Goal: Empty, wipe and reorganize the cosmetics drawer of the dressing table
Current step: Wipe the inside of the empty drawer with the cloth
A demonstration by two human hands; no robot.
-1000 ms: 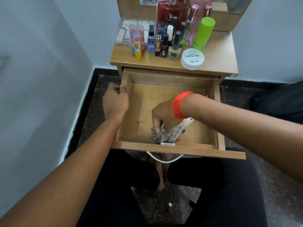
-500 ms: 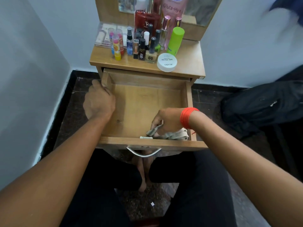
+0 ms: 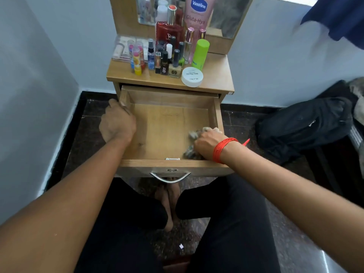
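We have the drawer (image 3: 169, 131) pulled well out of the dressing table (image 3: 218, 79), its wooden floor bare, nothing left inside but the cloth (image 3: 192, 134). That cloth sits bunched in the front right corner, close against the right wall, and our right hand (image 3: 206, 143) has its fingers curled down over it, a red thread band (image 3: 223, 149) at the wrist. Across from it, our left hand (image 3: 118, 125) grips the left wall of the drawer, fingers hooked over the rim, bracing it. So emptying looks done and we judge the wipe to be in progress, with the reorganizing not yet begun.

Now the hazards. The drawer hangs far out, and pressure lands right at its front; lean too hard and it could sag or slip from its runners. A small metal lock piece (image 3: 172, 159) sits on the inner front edge, just beside the cloth, so a sweep leftward could snag the fabric. A dark spot (image 3: 140, 144) near the front left may be missed.

Up top, the cosmetics (image 3: 167, 56) stand crowded together, and the white jar (image 3: 192, 76) is near the table's front edge, above the open drawer. A jolt through the frame could topple the tall green bottle (image 3: 201, 52) or drop that jar in.
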